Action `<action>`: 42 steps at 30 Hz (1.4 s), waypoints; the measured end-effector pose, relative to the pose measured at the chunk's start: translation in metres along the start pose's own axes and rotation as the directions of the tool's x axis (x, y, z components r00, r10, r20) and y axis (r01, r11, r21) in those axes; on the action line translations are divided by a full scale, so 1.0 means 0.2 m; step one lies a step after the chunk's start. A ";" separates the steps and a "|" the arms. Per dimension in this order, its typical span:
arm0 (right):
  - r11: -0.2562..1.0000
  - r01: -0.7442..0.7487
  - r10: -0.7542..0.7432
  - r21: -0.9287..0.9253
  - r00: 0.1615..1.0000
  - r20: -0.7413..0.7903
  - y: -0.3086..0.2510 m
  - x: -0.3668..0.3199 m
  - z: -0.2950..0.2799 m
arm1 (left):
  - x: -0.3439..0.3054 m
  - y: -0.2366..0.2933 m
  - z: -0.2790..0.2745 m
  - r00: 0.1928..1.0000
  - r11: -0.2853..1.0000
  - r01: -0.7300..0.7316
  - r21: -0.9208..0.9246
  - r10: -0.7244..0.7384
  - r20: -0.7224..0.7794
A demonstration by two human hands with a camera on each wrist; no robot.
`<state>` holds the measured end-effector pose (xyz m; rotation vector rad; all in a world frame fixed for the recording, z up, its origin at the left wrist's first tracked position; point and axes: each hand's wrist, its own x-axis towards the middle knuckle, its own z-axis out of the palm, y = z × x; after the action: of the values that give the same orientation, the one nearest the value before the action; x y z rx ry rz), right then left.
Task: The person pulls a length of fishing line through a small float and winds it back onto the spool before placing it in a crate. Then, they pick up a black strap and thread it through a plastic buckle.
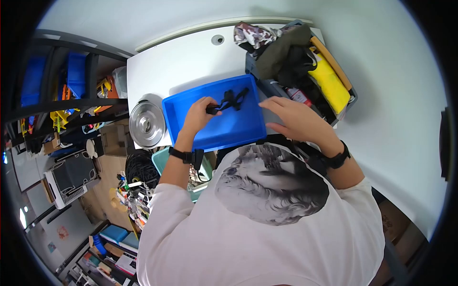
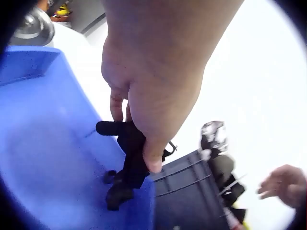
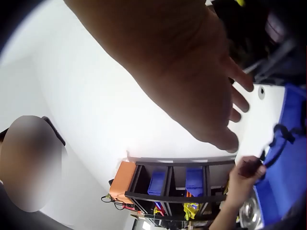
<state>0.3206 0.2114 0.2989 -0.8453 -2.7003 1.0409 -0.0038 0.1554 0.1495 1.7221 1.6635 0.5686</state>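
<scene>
My left hand [image 1: 198, 116] grips one end of a black strap harness [image 1: 232, 99] over the blue bin [image 1: 229, 129]. In the left wrist view the harness [image 2: 132, 165] hangs from between thumb and fingers, its dark straps bunched below them. Its exact kind does not show. My right hand [image 1: 300, 118] is held with fingers extended and spread, beside the bin's right end. Nothing is in it; the right wrist view also shows this hand [image 3: 192, 86] with loose, parted fingers.
A grey crate [image 1: 272, 88] at the right holds dark cloth [image 1: 285, 50] and a yellow packet [image 1: 329, 86]. Left of the bin lies a round metal lid [image 1: 147, 124]. A green container [image 1: 162, 159] stands below the table edge. Shelving [image 1: 90, 102] rises at the far left.
</scene>
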 end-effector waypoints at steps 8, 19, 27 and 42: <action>0.961 0.205 -0.152 0.186 0.952 -0.266 -0.30 0.48 0.25 | -0.27 0.43 -0.53 0.895 0.902 -0.399 -0.166 0.343 -0.284; 0.803 0.202 0.055 0.561 0.912 -0.407 -0.56 0.59 0.36 | -0.54 0.15 -0.79 0.741 0.801 -0.432 -0.415 0.053 -0.669; 0.568 0.326 -0.037 0.756 0.928 -0.372 -0.69 0.73 0.46 | -0.55 0.09 -0.69 0.984 0.666 0.103 -0.739 0.041 0.174; 0.651 0.183 0.031 0.737 0.963 -0.266 -1.01 0.70 0.36 | -0.52 0.28 -0.87 0.885 0.884 -0.357 -0.302 0.216 -0.413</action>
<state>0.0897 0.1223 0.3657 -0.6149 -1.7609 1.7042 -0.0989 0.0828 0.3240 1.6553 1.4118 1.3361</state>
